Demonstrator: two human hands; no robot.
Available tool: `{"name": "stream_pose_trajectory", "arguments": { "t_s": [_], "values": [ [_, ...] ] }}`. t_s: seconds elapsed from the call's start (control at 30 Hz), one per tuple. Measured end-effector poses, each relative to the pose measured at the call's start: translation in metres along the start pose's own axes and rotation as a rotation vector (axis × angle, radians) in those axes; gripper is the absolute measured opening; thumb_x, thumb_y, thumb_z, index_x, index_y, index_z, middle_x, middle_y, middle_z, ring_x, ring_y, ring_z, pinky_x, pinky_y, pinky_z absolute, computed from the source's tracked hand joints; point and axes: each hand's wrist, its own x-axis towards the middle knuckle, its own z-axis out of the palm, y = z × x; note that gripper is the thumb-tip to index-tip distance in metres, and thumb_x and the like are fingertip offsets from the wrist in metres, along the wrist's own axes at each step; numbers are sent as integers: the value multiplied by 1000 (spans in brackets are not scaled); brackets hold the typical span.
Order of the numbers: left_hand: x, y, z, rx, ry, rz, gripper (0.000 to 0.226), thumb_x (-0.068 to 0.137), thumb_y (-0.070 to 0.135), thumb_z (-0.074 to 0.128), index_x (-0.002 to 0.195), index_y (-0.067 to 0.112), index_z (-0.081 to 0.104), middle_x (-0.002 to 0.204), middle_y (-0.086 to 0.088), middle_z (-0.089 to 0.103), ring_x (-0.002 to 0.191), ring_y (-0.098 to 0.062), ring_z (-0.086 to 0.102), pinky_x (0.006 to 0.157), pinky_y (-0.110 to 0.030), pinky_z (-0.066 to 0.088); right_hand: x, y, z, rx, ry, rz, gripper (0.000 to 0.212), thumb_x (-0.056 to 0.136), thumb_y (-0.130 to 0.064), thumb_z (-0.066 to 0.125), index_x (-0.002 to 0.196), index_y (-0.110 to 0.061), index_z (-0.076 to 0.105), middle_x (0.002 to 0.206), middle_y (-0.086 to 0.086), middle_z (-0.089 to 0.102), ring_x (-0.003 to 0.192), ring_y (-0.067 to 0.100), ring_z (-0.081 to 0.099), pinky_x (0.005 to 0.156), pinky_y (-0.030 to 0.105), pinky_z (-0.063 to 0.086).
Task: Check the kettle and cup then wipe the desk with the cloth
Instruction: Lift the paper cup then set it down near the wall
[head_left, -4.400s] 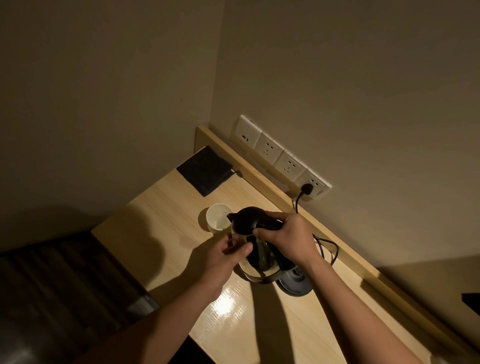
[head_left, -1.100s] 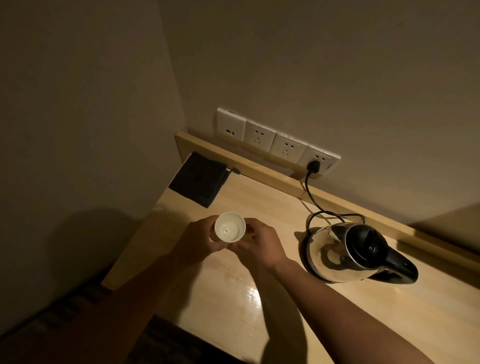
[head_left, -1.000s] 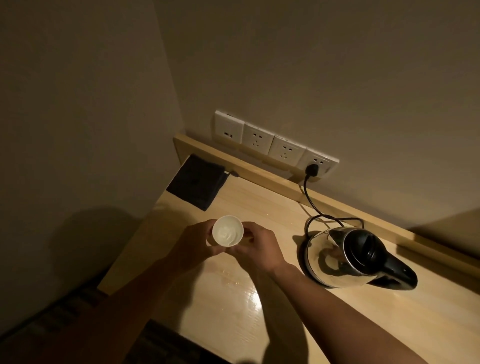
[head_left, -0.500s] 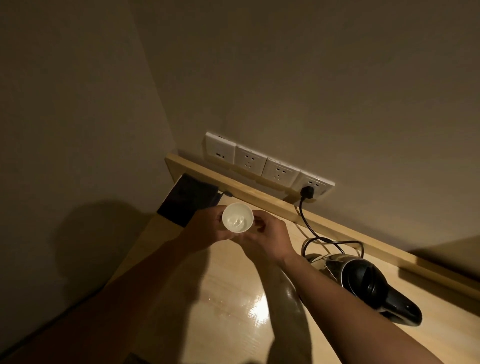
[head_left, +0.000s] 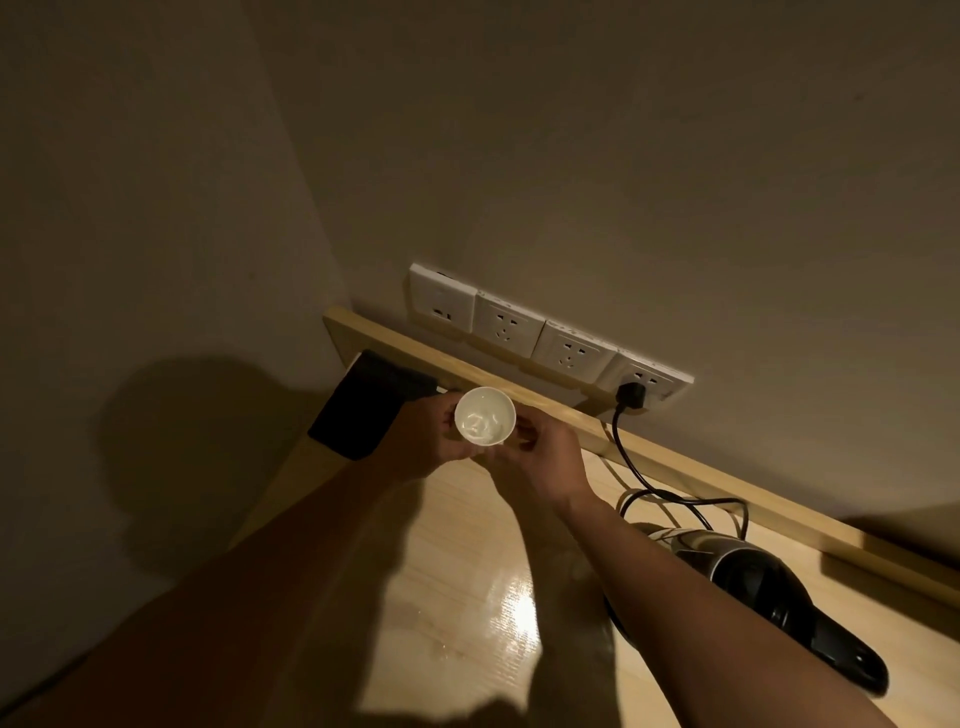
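Observation:
A small white cup (head_left: 484, 415) is held up above the desk, its mouth turned toward me so I see the inside. My left hand (head_left: 421, 436) grips it from the left and my right hand (head_left: 535, 457) from the right. The steel kettle with a black lid and handle (head_left: 753, 587) stands on the light wooden desk (head_left: 467, 597) at the right, partly behind my right forearm. A dark folded cloth (head_left: 363, 405) lies in the desk's far left corner, partly hidden by my left hand.
A row of white wall sockets (head_left: 540, 338) sits above the desk's raised back edge (head_left: 675, 457). The kettle's black cord (head_left: 639, 467) runs from the rightmost socket down to the desk. Walls close in at the left and back.
Earlier both hands were on the kettle; it now stands at the right. Over the last second both hands lifted the cup higher and tilted it toward me, and my view tipped upward.

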Motion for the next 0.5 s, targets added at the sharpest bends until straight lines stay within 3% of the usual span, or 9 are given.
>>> {"name": "stream_pose_trajectory", "arguments": {
  "t_s": [0.13,0.3,0.4,0.5],
  "values": [
    [0,2,3,8,-10,-42,69,79,13,90,138,-6,59,133,-22,69,122,-35,67,103,-47,57,2,5,2,-8,-1,14,63,80,-22,91,137,-23,65,122,-14,67,112,9,63,90,18,49],
    [-9,1,8,57,36,-206,55,84,20,86,132,4,64,126,-15,72,118,-31,66,101,-38,53,-8,1,0,11,-21,71,72,82,-22,90,145,-17,56,140,2,66,126,22,60,105,38,51],
    [-36,-6,2,107,68,-329,59,94,24,75,145,3,53,140,-19,62,131,-36,57,109,-44,47,-43,0,6,4,-23,149,82,86,-35,86,154,-17,45,152,6,56,136,26,54,110,41,48],
    [-57,-16,-11,181,116,-303,62,96,21,72,149,-1,48,146,-24,55,135,-40,53,113,-48,43,-97,1,18,-19,-63,168,97,79,-63,78,159,-29,37,159,-4,48,142,19,48,112,39,46]
  ]
}}
